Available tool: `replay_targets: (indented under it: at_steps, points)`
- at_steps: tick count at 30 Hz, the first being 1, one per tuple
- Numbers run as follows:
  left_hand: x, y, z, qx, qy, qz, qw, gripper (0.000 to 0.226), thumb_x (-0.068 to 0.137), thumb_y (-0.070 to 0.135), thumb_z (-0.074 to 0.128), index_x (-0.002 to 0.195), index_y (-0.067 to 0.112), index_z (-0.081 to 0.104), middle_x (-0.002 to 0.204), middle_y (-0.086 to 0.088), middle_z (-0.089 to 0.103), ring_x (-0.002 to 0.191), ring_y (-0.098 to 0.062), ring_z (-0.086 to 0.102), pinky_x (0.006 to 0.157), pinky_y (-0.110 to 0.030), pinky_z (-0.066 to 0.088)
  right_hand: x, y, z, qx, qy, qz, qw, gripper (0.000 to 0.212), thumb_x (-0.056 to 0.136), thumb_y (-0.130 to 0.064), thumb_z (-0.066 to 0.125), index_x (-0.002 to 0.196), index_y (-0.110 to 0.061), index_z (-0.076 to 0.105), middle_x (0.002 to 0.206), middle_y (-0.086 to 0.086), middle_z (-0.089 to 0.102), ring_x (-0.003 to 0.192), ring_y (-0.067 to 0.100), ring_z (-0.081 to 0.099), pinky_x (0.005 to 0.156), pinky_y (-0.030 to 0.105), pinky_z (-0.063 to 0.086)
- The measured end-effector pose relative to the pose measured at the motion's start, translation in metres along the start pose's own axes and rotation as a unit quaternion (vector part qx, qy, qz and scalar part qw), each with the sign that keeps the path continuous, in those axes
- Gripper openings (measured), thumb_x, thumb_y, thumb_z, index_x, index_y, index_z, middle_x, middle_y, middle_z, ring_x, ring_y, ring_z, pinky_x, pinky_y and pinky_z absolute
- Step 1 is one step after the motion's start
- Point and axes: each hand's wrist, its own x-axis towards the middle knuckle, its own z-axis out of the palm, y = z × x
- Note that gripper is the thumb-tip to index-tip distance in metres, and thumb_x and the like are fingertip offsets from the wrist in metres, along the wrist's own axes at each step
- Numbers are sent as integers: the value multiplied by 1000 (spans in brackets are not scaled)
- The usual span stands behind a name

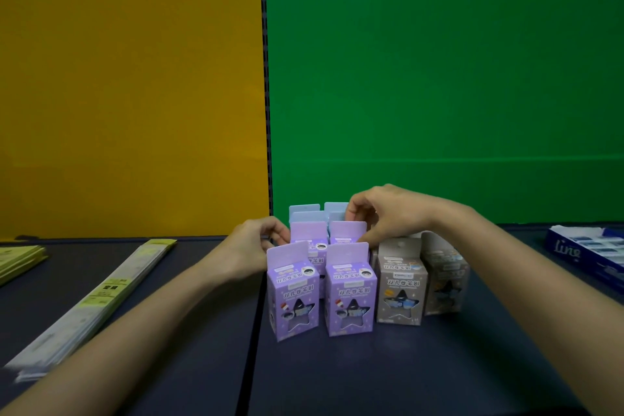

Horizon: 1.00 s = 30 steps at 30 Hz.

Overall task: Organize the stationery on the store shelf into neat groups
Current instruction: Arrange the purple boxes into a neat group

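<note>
The blue box [586, 248] at the right edge reads "Line" in white script.

Behind the shelf stood a yellow back panel [128, 84] on my left and a green back panel [439, 78] on my right, with a dark slotted upright [266, 111] between them. The dark shelf board [371, 371] under it all had a seam [251, 348] running toward me. Far left lay a stack of yellow-green sheets [18, 260], and beside it a stack of long flat packs [98, 297] set at a slant. At the right edge sat a blue box [587, 253] with white lettering.
</note>
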Motion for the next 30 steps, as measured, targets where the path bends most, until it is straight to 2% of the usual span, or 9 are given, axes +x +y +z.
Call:
replay_targets:
  at_steps: [3, 6, 7, 10, 12, 14, 20, 27, 30]
  points:
    - [-7, -2, -10, -6, -15, -3, 1000, 24, 74, 12, 71, 87, 22, 54, 94, -7, 64, 79, -20, 62, 75, -31, 52, -9, -1, -5, 6, 42, -3, 999, 25, 78, -21, 72, 101, -16, 62, 92, -6, 61, 84, 8, 57, 66, 6, 41]
    - [-22, -2, -25, -35, 45, 9, 998, 5, 82, 16, 62, 87, 16, 61, 92, -12, 66, 82, -22, 65, 81, -35, 53, -28, -8, -13, 35, 141, -31, 989, 16, 87, -21, 62, 100, -13, 65, 87, -9, 63, 70, -11, 55, 61, 2, 38]
    - [-29, 1, -29, -66, 66, 12, 996, 7, 84, 18, 59, 88, 14, 63, 94, -13, 68, 86, -24, 67, 80, -30, 55, -36, -11, -14, 42, 160, -47, 985, 14, 87, -22, 61, 98, -15, 66, 88, -9, 66, 69, -14, 54, 62, 4, 38]
    - [-52, 12, -33, -139, 55, 9, 989, 28, 80, 35, 59, 91, 10, 66, 95, -14, 70, 88, -20, 69, 74, -18, 56, -54, -18, -10, 41, 125, -69, 989, 21, 80, -36, 67, 99, -27, 65, 97, -12, 68, 84, -6, 57, 73, 15, 44]
    - [-63, 15, -28, -95, 6, 11, 995, 48, 61, 56, 73, 90, 19, 66, 93, -9, 71, 85, -18, 68, 75, -23, 56, -56, -20, -1, -45, 81, -61, 994, 40, 71, -49, 71, 105, -32, 59, 103, -17, 64, 96, 2, 54, 85, 22, 43]
    - [-70, 14, -20, -42, -13, 8, 999, 66, 38, 61, 80, 90, 23, 64, 90, -5, 70, 81, -18, 66, 74, -30, 57, -52, -23, 8, -120, 72, -60, 988, 51, 65, -57, 72, 108, -36, 54, 101, -22, 57, 98, 4, 47, 88, 26, 39]
    - [-70, 6, 0, 13, 35, 38, 999, 51, 43, 52, 81, 82, 26, 61, 78, -4, 68, 68, -19, 63, 58, -25, 54, -53, -29, 18, -133, 88, -47, 986, 54, 65, -54, 74, 110, -34, 52, 98, -20, 49, 99, 5, 42, 76, 24, 27]
    - [-67, 6, 4, 14, 25, 59, 998, 36, 61, 29, 81, 90, 19, 62, 76, 0, 67, 62, -8, 61, 55, -16, 50, -58, -29, 19, -155, 93, -23, 983, 59, 68, -55, 71, 119, -31, 51, 108, -11, 56, 110, 12, 46, 80, 24, 27]
    - [-64, 6, 10, 15, 31, 61, 998, 36, 62, 29, 81, 91, 20, 61, 80, 4, 67, 64, -8, 62, 54, -15, 49, -58, -29, 22, -155, 99, -19, 983, 60, 70, -55, 70, 122, -31, 51, 105, -11, 54, 113, 14, 46, 85, 26, 30]
